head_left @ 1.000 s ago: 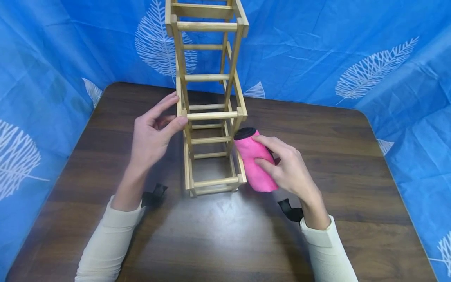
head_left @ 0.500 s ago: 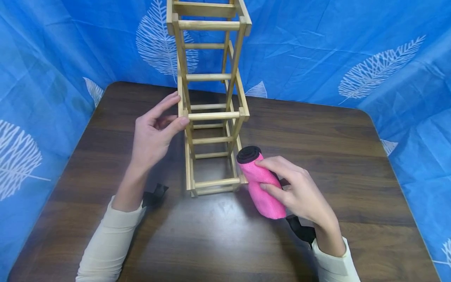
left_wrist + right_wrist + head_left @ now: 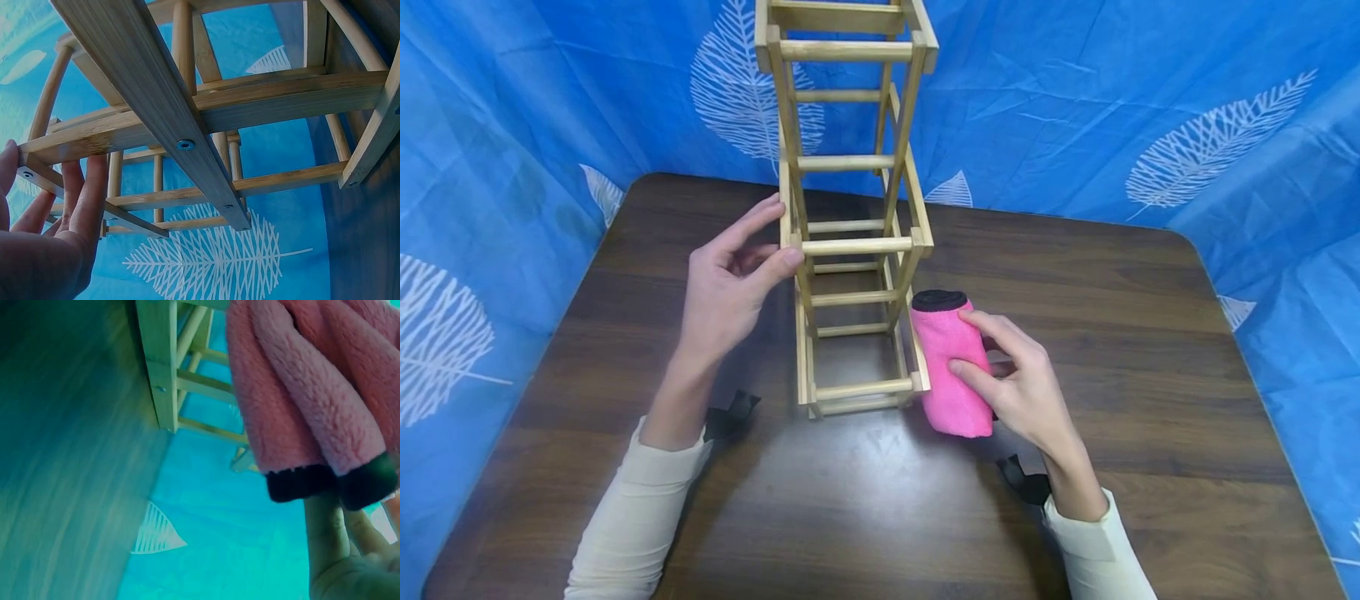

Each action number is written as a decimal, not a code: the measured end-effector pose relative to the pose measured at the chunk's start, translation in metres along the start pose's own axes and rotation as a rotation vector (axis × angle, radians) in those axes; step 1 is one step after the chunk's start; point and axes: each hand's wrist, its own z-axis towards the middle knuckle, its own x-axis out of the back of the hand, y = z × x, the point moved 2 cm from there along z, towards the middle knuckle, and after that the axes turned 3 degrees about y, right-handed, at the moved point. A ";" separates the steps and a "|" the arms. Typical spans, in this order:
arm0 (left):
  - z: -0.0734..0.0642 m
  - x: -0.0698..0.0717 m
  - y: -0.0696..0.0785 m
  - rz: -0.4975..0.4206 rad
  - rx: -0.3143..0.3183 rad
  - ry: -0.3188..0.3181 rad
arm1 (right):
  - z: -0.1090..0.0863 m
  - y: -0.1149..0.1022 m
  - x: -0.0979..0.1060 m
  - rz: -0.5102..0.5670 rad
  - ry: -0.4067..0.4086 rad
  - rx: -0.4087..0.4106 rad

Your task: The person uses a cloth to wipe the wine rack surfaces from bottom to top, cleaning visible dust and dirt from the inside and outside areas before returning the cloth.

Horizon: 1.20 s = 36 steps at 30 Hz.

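Note:
A wooden rack [image 3: 853, 247] with several tiers of bars stands upright on the table. My left hand [image 3: 725, 283] grips its middle tier at the left front corner. In the left wrist view, fingers [image 3: 90, 194] lie along one side of the rail [image 3: 94, 134], with the thumb at its end. My right hand [image 3: 1022, 375] holds a rolled pink towel [image 3: 951, 367] with a black edge, thumb and fingers pinching its right side. The towel overlaps the rack's lower right rail in the head view. Up close, the plush towel [image 3: 300, 394] shows loose folds and black trim.
The dark wooden table [image 3: 1112, 333] extends to both sides of the rack. A blue curtain [image 3: 1037, 108] with white leaf prints hangs behind and beside it. Black straps [image 3: 730, 417] hang by both wrists.
My right hand first drew the towel down and rightward, then brought it back up beside the rack, where it now stands more upright. The left hand has kept its grip.

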 end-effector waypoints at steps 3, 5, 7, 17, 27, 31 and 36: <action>0.000 0.000 0.000 -0.006 0.002 0.001 | 0.004 0.004 -0.004 -0.013 0.033 0.005; 0.000 0.000 -0.001 0.001 0.001 0.004 | 0.009 0.007 -0.006 -0.026 0.046 0.020; 0.000 -0.001 -0.001 0.004 0.002 0.003 | 0.013 0.008 -0.007 -0.048 0.051 0.045; 0.000 -0.002 0.000 -0.024 0.001 0.004 | 0.025 0.013 -0.004 -0.067 -0.051 0.162; -0.001 0.000 0.000 -0.015 -0.005 0.016 | 0.028 0.010 -0.006 -0.134 -0.023 0.182; -0.001 0.000 0.000 -0.015 -0.007 0.012 | 0.037 0.010 -0.014 -0.188 0.085 0.216; -0.001 -0.001 0.000 0.007 -0.011 0.004 | 0.041 0.011 -0.017 -0.135 0.058 0.165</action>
